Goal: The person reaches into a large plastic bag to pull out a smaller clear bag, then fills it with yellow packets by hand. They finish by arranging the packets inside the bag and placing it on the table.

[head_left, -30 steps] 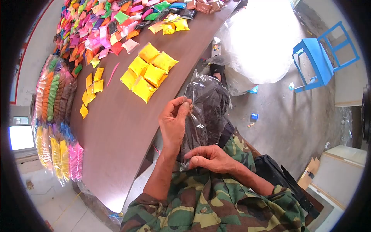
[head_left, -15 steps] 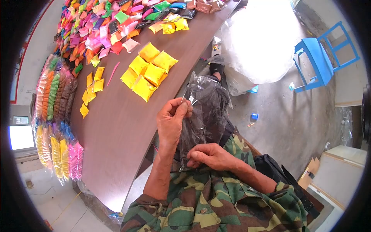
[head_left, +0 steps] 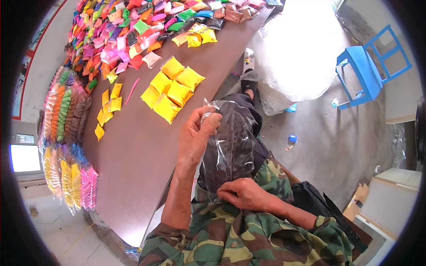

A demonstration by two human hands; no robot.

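Note:
A clear plastic bag [head_left: 230, 144] stretches between my hands above my lap, with nothing visible inside it. My left hand [head_left: 198, 128] pinches the bag's upper left edge between thumb and fingers. Lower down, my right hand [head_left: 245, 193] has its fingers closed on the bag's bottom end. On the table to the left of my left hand lies a block of large yellow packets [head_left: 172, 88], set close together in rows. Farther left is a group of small yellow packets [head_left: 106, 106], with a thin pink strip [head_left: 132, 91] between the two groups.
A big heap of colourful packets [head_left: 128, 33] covers the far end of the brown table [head_left: 128, 164]. Filled clear bags [head_left: 66, 106] hang at its left edge. A large white plastic sack [head_left: 297, 53] and a blue chair [head_left: 361, 66] stand on the floor to the right.
The bag is spread wider and flatter between my hands. My left hand has shifted slightly, its thumb now pressed along the bag's edge. My right hand stays at the bottom end.

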